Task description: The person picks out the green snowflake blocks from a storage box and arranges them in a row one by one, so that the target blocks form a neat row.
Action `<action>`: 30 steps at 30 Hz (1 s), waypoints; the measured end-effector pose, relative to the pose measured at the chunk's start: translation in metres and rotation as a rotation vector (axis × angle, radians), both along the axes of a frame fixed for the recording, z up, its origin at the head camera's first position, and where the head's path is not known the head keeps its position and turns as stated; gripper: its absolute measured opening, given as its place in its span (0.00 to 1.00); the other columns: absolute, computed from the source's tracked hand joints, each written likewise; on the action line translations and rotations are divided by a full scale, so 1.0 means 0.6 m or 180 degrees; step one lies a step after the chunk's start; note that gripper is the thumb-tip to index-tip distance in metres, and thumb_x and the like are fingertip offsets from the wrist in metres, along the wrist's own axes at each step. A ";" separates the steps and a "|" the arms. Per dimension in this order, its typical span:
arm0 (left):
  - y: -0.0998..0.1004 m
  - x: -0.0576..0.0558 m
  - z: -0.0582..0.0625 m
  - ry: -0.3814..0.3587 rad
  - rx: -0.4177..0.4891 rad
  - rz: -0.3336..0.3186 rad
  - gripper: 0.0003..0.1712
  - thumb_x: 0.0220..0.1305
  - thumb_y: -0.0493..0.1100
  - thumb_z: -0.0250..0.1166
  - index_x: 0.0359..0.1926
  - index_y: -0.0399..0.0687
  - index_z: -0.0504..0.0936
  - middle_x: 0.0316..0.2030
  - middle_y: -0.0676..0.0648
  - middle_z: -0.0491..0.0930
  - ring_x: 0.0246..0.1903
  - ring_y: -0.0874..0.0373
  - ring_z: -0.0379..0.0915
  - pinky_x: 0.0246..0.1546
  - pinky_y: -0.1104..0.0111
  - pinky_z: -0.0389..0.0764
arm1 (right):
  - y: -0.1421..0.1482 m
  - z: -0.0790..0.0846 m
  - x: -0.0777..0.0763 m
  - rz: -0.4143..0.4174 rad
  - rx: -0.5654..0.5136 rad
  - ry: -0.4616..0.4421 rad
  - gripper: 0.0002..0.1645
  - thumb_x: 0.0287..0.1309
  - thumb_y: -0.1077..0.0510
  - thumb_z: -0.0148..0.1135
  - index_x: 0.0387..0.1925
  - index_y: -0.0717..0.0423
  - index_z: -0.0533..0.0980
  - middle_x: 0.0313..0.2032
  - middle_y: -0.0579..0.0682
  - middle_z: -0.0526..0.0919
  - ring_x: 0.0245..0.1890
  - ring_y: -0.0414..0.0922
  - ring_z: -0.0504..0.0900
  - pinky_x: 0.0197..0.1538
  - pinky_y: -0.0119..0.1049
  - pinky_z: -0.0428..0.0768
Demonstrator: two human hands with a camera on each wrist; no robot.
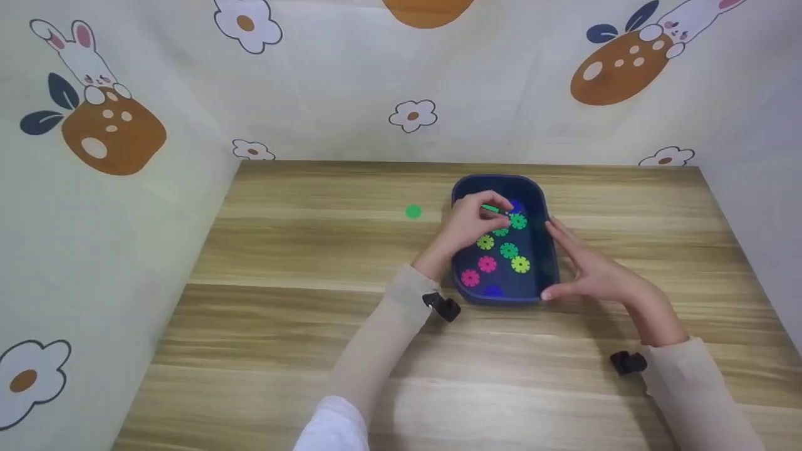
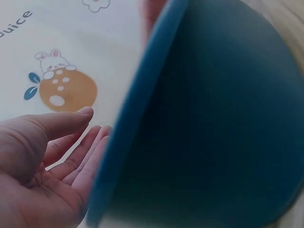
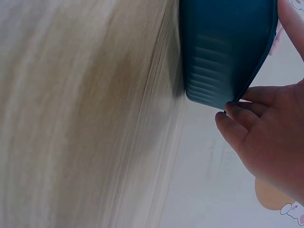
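A dark blue bin (image 1: pixel 536 194) stands on the table with several notched plastic discs lying in it: a green disc (image 1: pixel 509 250), a yellow disc (image 1: pixel 520 264) and a pink disc (image 1: pixel 487 264) among them. Over the bin's left side reaches my left hand (image 1: pixel 467 220), thumb and fingers bent with a gap between their tips. In the left wrist view no disc shows between thumb and fingers, and the bin wall (image 2: pixel 213 118) hides much. My right hand (image 1: pixel 595 272) spreads against the bin's right side, with fingertips at the rim and the thumb by the near corner.
A lone green round piece (image 1: pixel 413 212) lies on the wooden table (image 1: pixel 301 250) left of the bin. Behind the table hangs a printed cloth (image 1: pixel 326 81) that also covers the sides.
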State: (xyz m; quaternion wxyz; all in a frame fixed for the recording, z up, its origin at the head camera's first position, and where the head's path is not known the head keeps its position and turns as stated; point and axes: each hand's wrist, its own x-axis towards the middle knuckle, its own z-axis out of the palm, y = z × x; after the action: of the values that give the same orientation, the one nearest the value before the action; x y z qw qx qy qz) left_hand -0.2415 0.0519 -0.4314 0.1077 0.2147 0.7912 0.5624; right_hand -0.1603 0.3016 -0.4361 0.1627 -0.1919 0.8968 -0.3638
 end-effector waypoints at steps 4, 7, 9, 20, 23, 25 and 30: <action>0.014 0.000 -0.012 -0.0050 -0.0080 -0.0117 0.14 0.63 0.36 0.68 0.50 0.41 0.82 0.50 0.43 0.84 0.49 0.53 0.85 0.47 0.74 0.84 | -0.002 0.001 0.000 -0.0003 0.0017 -0.0026 0.73 0.46 0.47 0.80 0.80 0.52 0.39 0.80 0.56 0.34 0.78 0.66 0.39 0.73 0.71 0.48; 0.022 -0.003 -0.024 -0.0136 -0.0214 -0.0161 0.14 0.64 0.35 0.68 0.51 0.42 0.82 0.51 0.44 0.83 0.50 0.53 0.84 0.47 0.74 0.84 | -0.002 0.001 -0.001 0.0003 0.0021 -0.0026 0.73 0.46 0.47 0.80 0.80 0.52 0.39 0.80 0.56 0.34 0.78 0.66 0.39 0.73 0.71 0.48; 0.027 -0.005 -0.029 -0.0172 -0.0317 -0.0173 0.14 0.64 0.34 0.67 0.51 0.43 0.82 0.51 0.45 0.83 0.50 0.54 0.84 0.47 0.75 0.83 | -0.002 0.001 -0.002 0.0006 0.0020 -0.0012 0.73 0.46 0.46 0.80 0.80 0.52 0.39 0.80 0.56 0.34 0.78 0.66 0.39 0.73 0.71 0.48; 0.044 -0.008 -0.044 -0.0078 -0.1385 -0.0415 0.20 0.60 0.32 0.70 0.53 0.44 0.83 0.52 0.47 0.85 0.53 0.56 0.81 0.53 0.74 0.81 | 0.002 -0.001 -0.004 0.0019 -0.0028 0.0020 0.74 0.44 0.47 0.80 0.79 0.54 0.39 0.80 0.55 0.34 0.78 0.65 0.39 0.73 0.70 0.48; 0.047 -0.007 -0.046 -0.0019 -0.1682 -0.0505 0.21 0.58 0.32 0.71 0.54 0.47 0.83 0.52 0.49 0.85 0.52 0.58 0.81 0.53 0.74 0.80 | 0.003 -0.003 -0.002 0.0014 -0.0064 0.0022 0.74 0.44 0.48 0.81 0.79 0.54 0.40 0.80 0.56 0.34 0.78 0.65 0.40 0.73 0.70 0.49; 0.049 -0.006 -0.047 0.0019 -0.1828 -0.0556 0.22 0.59 0.32 0.70 0.54 0.49 0.84 0.51 0.50 0.85 0.49 0.60 0.81 0.50 0.76 0.81 | 0.002 -0.003 -0.001 0.0006 -0.0087 0.0017 0.73 0.44 0.49 0.81 0.79 0.54 0.40 0.80 0.56 0.35 0.78 0.65 0.40 0.73 0.70 0.49; 0.054 -0.003 -0.048 0.0267 -0.2285 -0.0712 0.22 0.61 0.35 0.70 0.55 0.55 0.84 0.50 0.53 0.84 0.46 0.62 0.76 0.50 0.75 0.80 | 0.001 -0.003 -0.001 -0.0012 -0.0083 -0.0032 0.73 0.45 0.50 0.80 0.80 0.53 0.40 0.80 0.56 0.34 0.78 0.66 0.40 0.73 0.70 0.49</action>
State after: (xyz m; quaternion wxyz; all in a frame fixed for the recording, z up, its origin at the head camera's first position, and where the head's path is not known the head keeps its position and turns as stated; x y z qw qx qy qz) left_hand -0.2433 0.0844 -0.4603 0.2043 0.2711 0.9133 0.2248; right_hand -0.1609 0.3024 -0.4379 0.1640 -0.1906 0.8915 -0.3768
